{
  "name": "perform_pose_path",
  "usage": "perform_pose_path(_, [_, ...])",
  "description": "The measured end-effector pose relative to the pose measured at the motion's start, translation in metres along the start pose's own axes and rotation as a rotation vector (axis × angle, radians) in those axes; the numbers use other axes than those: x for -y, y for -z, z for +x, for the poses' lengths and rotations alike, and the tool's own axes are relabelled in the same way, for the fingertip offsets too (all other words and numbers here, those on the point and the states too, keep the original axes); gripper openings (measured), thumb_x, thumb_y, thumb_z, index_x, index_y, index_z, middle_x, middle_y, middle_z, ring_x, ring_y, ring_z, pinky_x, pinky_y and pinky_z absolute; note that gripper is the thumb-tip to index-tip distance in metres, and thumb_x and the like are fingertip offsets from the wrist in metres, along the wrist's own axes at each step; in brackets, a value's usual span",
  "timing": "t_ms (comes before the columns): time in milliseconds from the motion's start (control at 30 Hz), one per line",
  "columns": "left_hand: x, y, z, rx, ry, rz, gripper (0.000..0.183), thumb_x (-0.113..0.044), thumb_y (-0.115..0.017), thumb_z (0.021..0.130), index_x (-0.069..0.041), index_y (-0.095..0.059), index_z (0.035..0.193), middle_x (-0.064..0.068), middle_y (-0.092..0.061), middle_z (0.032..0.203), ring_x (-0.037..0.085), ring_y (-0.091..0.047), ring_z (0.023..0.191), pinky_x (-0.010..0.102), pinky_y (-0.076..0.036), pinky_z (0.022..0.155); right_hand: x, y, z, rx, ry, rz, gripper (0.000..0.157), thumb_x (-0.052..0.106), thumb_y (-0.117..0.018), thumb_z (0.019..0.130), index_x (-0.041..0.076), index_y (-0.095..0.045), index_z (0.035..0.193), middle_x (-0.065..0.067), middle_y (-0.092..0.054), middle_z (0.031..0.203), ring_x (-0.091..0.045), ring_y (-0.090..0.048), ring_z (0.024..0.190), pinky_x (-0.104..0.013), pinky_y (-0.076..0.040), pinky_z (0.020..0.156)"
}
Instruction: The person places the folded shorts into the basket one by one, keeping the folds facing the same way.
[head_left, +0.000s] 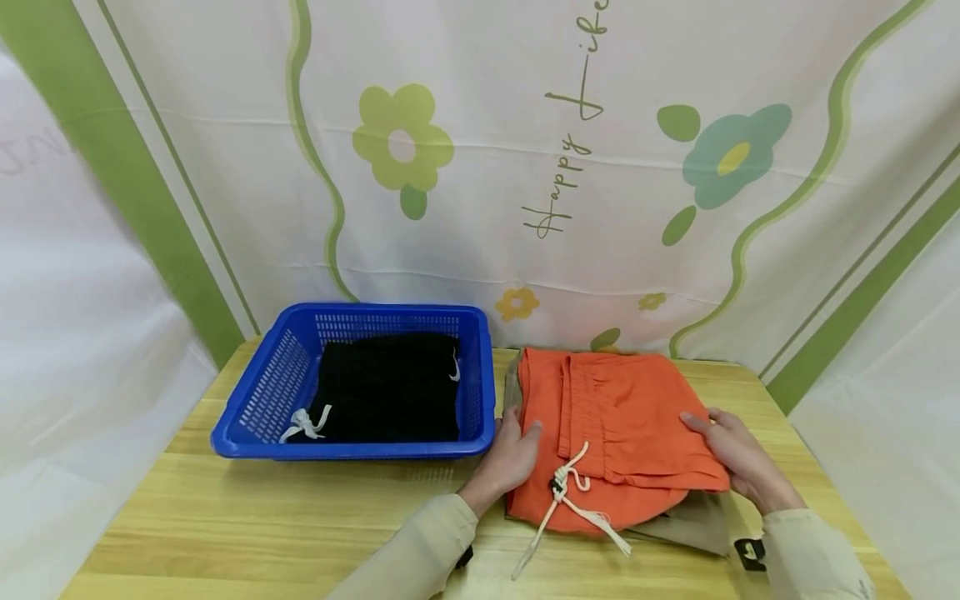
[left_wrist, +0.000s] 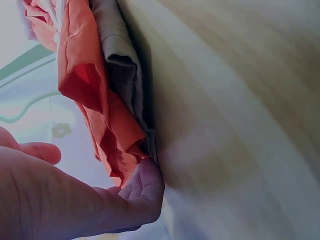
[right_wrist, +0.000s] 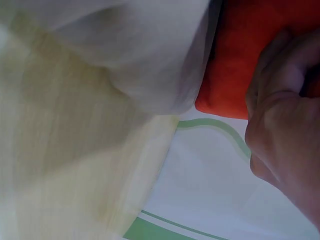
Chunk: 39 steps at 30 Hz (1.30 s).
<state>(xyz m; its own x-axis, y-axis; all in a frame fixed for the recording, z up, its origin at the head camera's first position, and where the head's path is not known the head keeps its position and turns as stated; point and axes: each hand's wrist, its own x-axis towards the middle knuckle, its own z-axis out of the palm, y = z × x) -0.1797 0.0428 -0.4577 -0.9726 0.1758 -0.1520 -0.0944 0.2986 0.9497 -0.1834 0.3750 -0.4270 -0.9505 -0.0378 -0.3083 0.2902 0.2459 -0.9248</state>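
Observation:
Folded orange shorts (head_left: 637,417), with an elastic waistband and a knotted white drawstring (head_left: 561,492), lie on a folded grey-khaki garment (head_left: 693,523). My left hand (head_left: 512,454) is at the left side of this pile. In the left wrist view, the fingertips (left_wrist: 150,175) touch the cloth edges low down, while the thumb stands apart from them. At the right edge, my right hand (head_left: 738,458) pinches the orange shorts, thumb on top and fingers beneath. Part of that hand's grip is hidden in the right wrist view.
A blue plastic basket (head_left: 352,451) stands left of the pile, holding folded black shorts (head_left: 390,387) with a white drawstring. Both rest on a wooden table (head_left: 300,517). A printed white curtain (head_left: 480,208) hangs behind and along the sides.

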Motion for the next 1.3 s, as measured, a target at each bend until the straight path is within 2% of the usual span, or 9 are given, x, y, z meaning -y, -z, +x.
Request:
perform_pose_path(100, [-0.001, 0.0, -0.001, 0.007, 0.012, 0.003, 0.063, -0.032, -0.04, 0.11, 0.003, -0.021, 0.159, 0.031, -0.025, 0.156, 0.043, -0.028, 0.146, 0.061, -0.028, 0.114, 0.001, 0.0, 0.0, 0.025, -0.01, 0.014, 0.045, 0.034, -0.049, 0.109, -0.007, -0.044, 0.126, -0.006, -0.067, 0.094, -0.019, -0.071, 0.079, -0.038, -0.061, 0.07])
perform_pose_path(267, [-0.001, 0.0, -0.003, 0.01, 0.024, 0.008, 0.064, -0.033, -0.04, 0.11, 0.001, -0.02, 0.159, 0.03, -0.024, 0.157, 0.043, -0.027, 0.146, 0.061, -0.028, 0.114, -0.001, -0.001, -0.003, 0.149, -0.044, 0.032, 0.056, 0.034, -0.051, 0.108, -0.013, -0.038, 0.137, -0.007, -0.069, 0.101, -0.02, -0.072, 0.089, -0.039, -0.06, 0.078])
perform_pose_path(367, [-0.001, -0.001, -0.003, -0.001, 0.015, 0.019, 0.063, -0.032, -0.042, 0.11, 0.002, -0.022, 0.159, 0.031, -0.027, 0.154, 0.044, -0.03, 0.144, 0.06, -0.029, 0.114, -0.003, -0.001, -0.004, 0.202, -0.069, 0.017, 0.059, 0.033, -0.052, 0.108, -0.015, -0.036, 0.138, -0.007, -0.068, 0.104, -0.02, -0.071, 0.093, -0.038, -0.06, 0.081])
perform_pose_path(633, [-0.001, -0.001, -0.004, -0.015, 0.008, 0.025, 0.062, -0.032, -0.044, 0.109, 0.002, -0.024, 0.158, 0.03, -0.03, 0.151, 0.043, -0.033, 0.142, 0.06, -0.03, 0.113, -0.012, 0.003, -0.008, 0.303, -0.101, -0.056, 0.077, 0.028, -0.056, 0.106, -0.017, -0.012, 0.15, -0.014, -0.058, 0.129, -0.019, -0.062, 0.11, -0.037, -0.055, 0.089])
perform_pose_path(733, [-0.002, -0.001, -0.005, -0.018, 0.006, 0.029, 0.062, -0.032, -0.044, 0.109, 0.001, -0.024, 0.158, 0.03, -0.032, 0.151, 0.044, -0.034, 0.141, 0.06, -0.031, 0.112, -0.013, 0.005, -0.009, 0.343, -0.078, -0.046, 0.075, 0.023, -0.057, 0.106, -0.019, -0.011, 0.149, -0.015, -0.058, 0.13, -0.019, -0.061, 0.112, -0.037, -0.055, 0.091])
perform_pose_path(833, [-0.002, -0.002, -0.005, -0.022, 0.007, 0.037, 0.063, -0.032, -0.045, 0.109, 0.001, -0.025, 0.158, 0.029, -0.033, 0.15, 0.043, -0.036, 0.14, 0.06, -0.032, 0.111, -0.011, 0.006, -0.01, 0.37, -0.032, -0.007, 0.067, 0.016, -0.056, 0.105, -0.02, -0.016, 0.144, -0.015, -0.062, 0.121, -0.021, -0.065, 0.106, -0.038, -0.057, 0.088])
perform_pose_path(967, [-0.004, -0.003, -0.008, -0.035, -0.001, 0.067, 0.065, -0.034, -0.046, 0.108, 0.001, -0.024, 0.158, 0.028, -0.033, 0.15, 0.043, -0.036, 0.14, 0.06, -0.033, 0.111, -0.002, 0.004, -0.011, 0.354, 0.04, 0.033, 0.049, 0.012, -0.056, 0.104, -0.019, -0.031, 0.132, -0.013, -0.066, 0.105, -0.019, -0.07, 0.092, -0.035, -0.06, 0.079])
perform_pose_path(1067, [-0.007, -0.004, -0.012, -0.053, -0.024, 0.109, 0.067, -0.034, -0.049, 0.107, 0.002, -0.025, 0.158, 0.029, -0.032, 0.151, 0.044, -0.036, 0.14, 0.061, -0.033, 0.11, 0.006, 0.0, -0.011, 0.302, 0.068, 0.033, 0.039, 0.013, -0.058, 0.104, -0.015, -0.04, 0.124, -0.009, -0.069, 0.094, -0.016, -0.071, 0.081, -0.031, -0.06, 0.071])
perform_pose_path(1300, [-0.017, -0.01, -0.027, -0.067, -0.113, 0.226, 0.069, -0.036, -0.051, 0.105, 0.004, -0.028, 0.157, 0.028, -0.032, 0.154, 0.045, -0.032, 0.141, 0.065, -0.03, 0.109, 0.017, -0.008, -0.012, 0.173, 0.073, 0.052, 0.035, 0.016, -0.059, 0.104, -0.01, -0.045, 0.123, -0.007, -0.07, 0.089, -0.016, -0.072, 0.076, -0.029, -0.06, 0.067])
